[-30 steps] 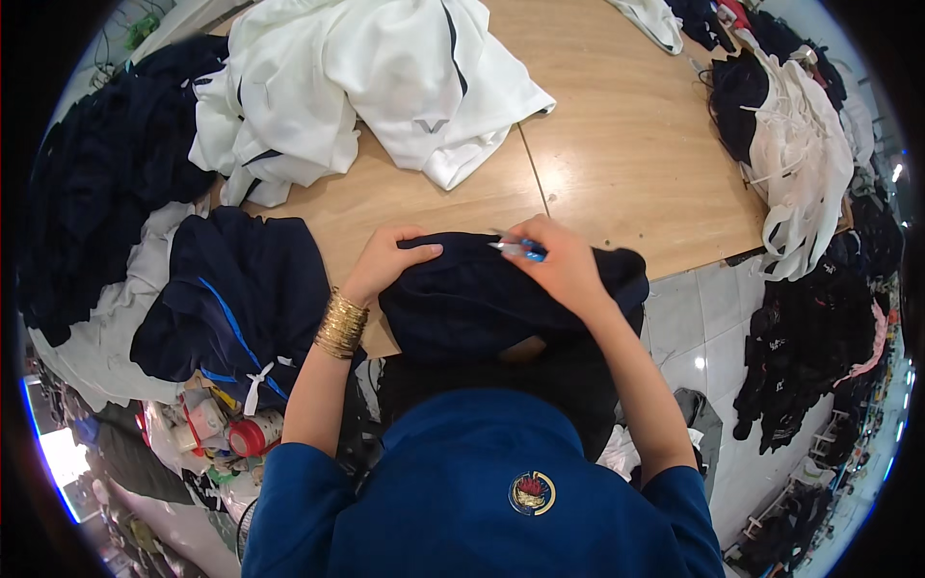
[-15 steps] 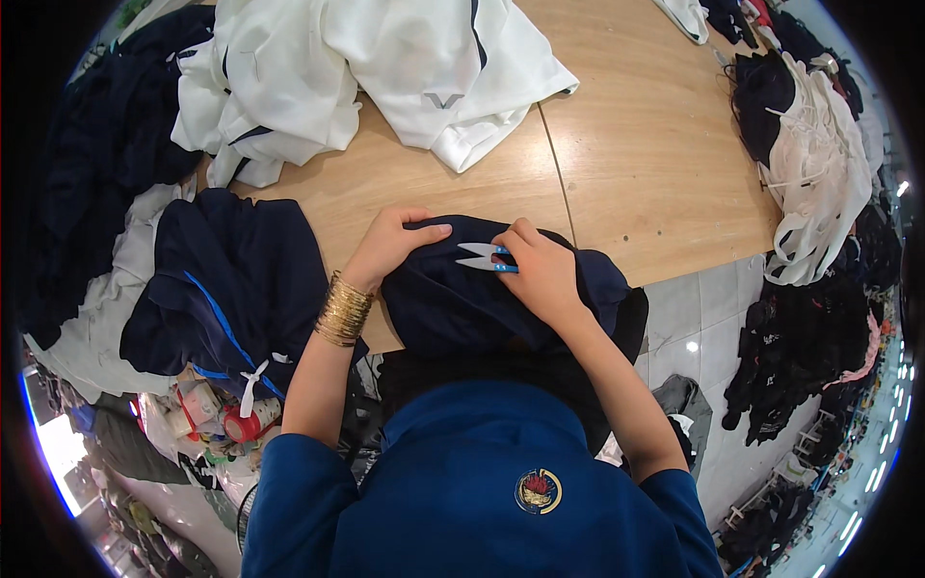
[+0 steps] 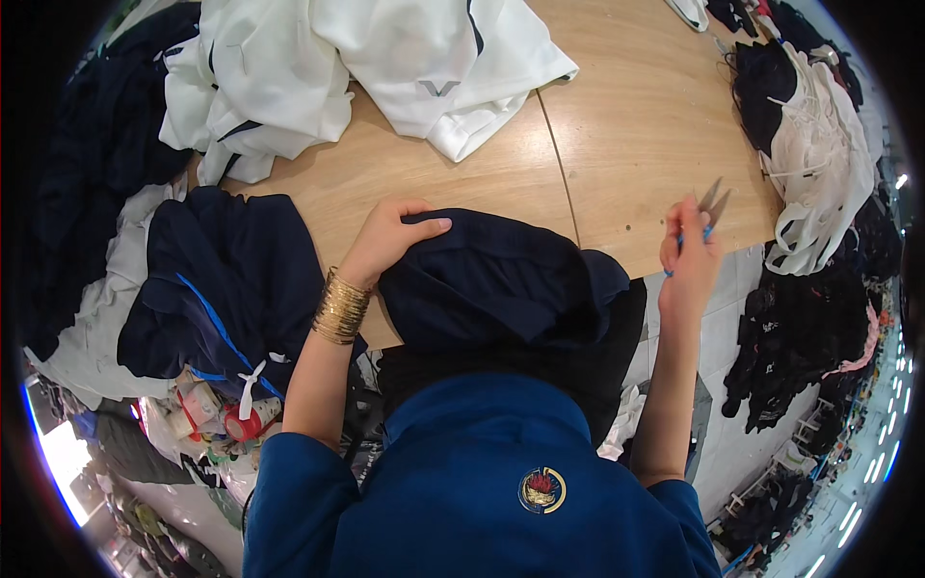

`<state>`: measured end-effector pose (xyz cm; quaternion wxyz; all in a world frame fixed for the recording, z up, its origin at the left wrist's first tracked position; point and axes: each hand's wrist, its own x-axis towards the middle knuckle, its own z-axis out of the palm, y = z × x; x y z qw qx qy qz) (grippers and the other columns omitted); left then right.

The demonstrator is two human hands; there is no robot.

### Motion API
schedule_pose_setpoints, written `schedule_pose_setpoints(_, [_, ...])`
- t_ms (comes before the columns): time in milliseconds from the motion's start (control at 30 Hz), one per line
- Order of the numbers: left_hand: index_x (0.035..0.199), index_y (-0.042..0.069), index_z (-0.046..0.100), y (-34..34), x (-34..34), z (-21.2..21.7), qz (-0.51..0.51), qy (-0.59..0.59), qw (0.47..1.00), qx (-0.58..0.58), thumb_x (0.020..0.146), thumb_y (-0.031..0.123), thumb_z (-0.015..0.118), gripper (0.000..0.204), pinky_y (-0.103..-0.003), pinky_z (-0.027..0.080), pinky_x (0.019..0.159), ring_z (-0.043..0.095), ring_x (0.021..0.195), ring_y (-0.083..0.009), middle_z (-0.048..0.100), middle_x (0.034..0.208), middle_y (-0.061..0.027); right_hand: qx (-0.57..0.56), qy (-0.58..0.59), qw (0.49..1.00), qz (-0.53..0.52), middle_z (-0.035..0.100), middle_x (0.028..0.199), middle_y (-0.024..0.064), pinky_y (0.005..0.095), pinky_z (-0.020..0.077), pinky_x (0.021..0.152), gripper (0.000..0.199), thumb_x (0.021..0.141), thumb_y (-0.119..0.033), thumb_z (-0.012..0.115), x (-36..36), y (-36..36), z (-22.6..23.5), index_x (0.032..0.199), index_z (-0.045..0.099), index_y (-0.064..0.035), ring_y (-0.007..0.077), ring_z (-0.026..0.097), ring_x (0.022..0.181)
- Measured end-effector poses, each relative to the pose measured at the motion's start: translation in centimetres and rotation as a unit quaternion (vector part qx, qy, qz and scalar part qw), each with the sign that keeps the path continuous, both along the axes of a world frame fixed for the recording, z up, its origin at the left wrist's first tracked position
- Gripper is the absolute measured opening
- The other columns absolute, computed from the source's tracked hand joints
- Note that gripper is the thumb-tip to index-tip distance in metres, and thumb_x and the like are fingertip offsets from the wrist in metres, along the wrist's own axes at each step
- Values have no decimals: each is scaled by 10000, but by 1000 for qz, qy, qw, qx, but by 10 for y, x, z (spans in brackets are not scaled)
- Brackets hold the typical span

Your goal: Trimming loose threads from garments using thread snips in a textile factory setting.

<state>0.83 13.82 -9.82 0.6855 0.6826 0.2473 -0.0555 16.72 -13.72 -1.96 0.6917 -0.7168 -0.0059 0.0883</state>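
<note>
A dark navy garment [image 3: 491,275] lies bunched over the table's near edge and hangs down in front of me. My left hand [image 3: 397,239] pinches its upper left corner, thumb on top, with gold bangles at the wrist. Off to the right, my right hand [image 3: 690,252] is raised near the table edge, apart from the cloth. It is closed round blue-handled thread snips [image 3: 711,212], whose pale blades point up and stand apart. How the lower handles sit in the fingers is partly hidden.
White garments [image 3: 385,77] are heaped on the wooden table [image 3: 641,135] at the far left. Another navy garment [image 3: 231,279] with blue trim lies left of my arm. White straps and cloth [image 3: 819,164] hang at the right edge; dark clothes [image 3: 800,337] lie below.
My right hand has swung away from the navy garment to the right, carrying the snips, whose blades now point up rather than left. My left hand keeps its hold on the cloth.
</note>
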Motion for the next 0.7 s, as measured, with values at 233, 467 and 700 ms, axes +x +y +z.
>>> schedule_pose_setpoints(233, [862,-12,668,1,2,-2,-3,6,1000,4,776,205,699,235,-221,447,680,565,710,-81,641,769,-9,-400,-293,849,180,482,530,2,296,392,567,192,783,-235,682,-43,21,-43,793,626,-51,166,509,588])
schedule_pose_setpoints(467, [1031,3,611,-44,16,29,-89,-244,906,334,832,199,631,279,-307,462,829,614,913,-250,650,983,-96,-239,-17,928,285,438,582,-26,247,322,532,202,784,-190,683,-34,7,-2,770,579,-17,67,397,581])
schedule_pose_setpoints(700, [981,15,605,-73,35,47,-194,-156,966,-72,861,198,619,219,-212,446,736,544,786,-59,619,831,3,-71,50,959,271,492,649,-68,200,322,558,121,777,-94,677,-38,-10,43,782,596,-5,30,412,607])
